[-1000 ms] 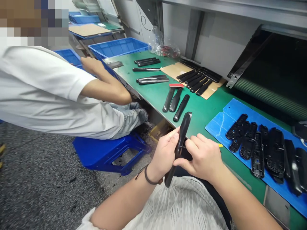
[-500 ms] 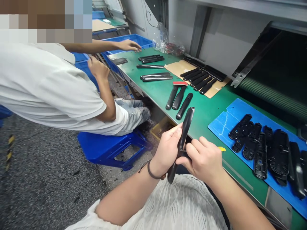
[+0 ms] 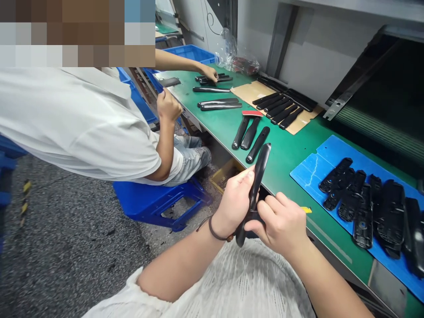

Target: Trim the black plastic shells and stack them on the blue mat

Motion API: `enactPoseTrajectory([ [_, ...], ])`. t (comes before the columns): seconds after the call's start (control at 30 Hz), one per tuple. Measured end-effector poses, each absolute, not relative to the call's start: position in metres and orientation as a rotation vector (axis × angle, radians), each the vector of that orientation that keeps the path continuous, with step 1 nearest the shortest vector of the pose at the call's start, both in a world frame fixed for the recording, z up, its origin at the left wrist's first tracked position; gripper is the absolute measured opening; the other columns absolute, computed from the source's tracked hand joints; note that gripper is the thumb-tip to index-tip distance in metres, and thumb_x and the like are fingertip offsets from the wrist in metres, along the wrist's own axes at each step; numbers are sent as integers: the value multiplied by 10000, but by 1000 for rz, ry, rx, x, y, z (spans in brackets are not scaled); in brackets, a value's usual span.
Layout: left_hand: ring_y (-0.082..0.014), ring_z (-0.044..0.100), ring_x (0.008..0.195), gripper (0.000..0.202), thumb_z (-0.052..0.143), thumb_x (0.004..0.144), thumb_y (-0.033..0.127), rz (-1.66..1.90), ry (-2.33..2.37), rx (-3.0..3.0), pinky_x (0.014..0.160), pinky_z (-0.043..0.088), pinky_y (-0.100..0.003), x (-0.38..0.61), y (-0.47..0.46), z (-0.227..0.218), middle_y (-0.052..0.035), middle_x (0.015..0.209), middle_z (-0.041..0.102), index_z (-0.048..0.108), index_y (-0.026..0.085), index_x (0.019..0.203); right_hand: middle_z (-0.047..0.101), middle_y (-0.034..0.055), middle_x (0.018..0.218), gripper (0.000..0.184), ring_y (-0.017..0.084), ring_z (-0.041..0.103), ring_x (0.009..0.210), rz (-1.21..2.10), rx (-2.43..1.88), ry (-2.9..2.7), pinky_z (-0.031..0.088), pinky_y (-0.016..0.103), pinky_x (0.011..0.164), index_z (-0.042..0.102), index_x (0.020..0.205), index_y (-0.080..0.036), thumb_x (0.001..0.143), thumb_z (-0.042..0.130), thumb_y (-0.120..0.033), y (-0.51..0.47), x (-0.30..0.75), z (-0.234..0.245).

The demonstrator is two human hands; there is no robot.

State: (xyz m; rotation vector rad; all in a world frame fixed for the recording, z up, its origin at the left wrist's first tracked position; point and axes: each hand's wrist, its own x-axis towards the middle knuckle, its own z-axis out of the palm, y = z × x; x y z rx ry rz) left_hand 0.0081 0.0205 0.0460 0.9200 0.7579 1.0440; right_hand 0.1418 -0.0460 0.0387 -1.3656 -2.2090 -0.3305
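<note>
My left hand (image 3: 236, 199) is wrapped round a long, curved, glossy black plastic handle part (image 3: 261, 165), held at a slant above my lap. On its right side, my right hand (image 3: 284, 221) is closed with the thumb along the part's lower half. A slim tool with a yellow end (image 3: 306, 210) juts out behind that fist. Its dark front end meets the edge of the part, and most of it is hidden by my fingers. Just beyond on the bench lie more black handle parts (image 3: 257, 145), with a red strip (image 3: 252, 113) across two of them.
On the green bench (image 3: 281, 174), a blue sheet (image 3: 308, 170) bears several black housings (image 3: 362, 216) at right; cardboard (image 3: 245, 92) bears more handles. At left a co-worker in a white shirt (image 3: 82, 128) sits on a blue stool (image 3: 142, 207), one hand (image 3: 209, 73) at the far parts.
The co-worker's far hand has moved right onto the black parts, and their other hand has risen toward the bench edge. My hands keep their hold on the part, with only a slight shift.
</note>
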Motion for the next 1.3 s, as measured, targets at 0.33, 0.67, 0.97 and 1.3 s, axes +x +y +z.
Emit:
enactPoseTrajectory([
  [0.33,-52,260,389,295,535,1047,446,1116,808,665,348,243,-169,8,35,62,87,592,355,643,190,1147,468,13,669,641,178,324,678,-190,-1333,-2295,179,361,616,503,705,-210,983,413,-780,-59,127,36],
  [0.67,-44,276,348,266,435,1091,399,1153,1035,296,336,223,-165,6,52,37,89,590,403,597,189,1063,441,11,649,480,186,332,676,-463,-1320,-2293,159,385,610,464,685,-217,1046,539,-525,-58,125,13],
  [0.97,-54,315,345,273,426,1092,395,1205,1077,180,344,242,-187,-14,67,12,84,595,433,592,180,1090,595,73,887,271,215,526,789,-150,-1470,-2150,386,338,617,563,1263,-135,1009,469,-117,-50,132,-18],
  [1.3,-65,355,380,255,467,1058,404,1252,1094,234,390,306,-197,-12,64,0,70,639,451,580,175,1067,678,38,970,448,169,613,763,726,-1422,-1792,493,289,643,611,1304,-246,886,764,-296,-46,112,-6],
])
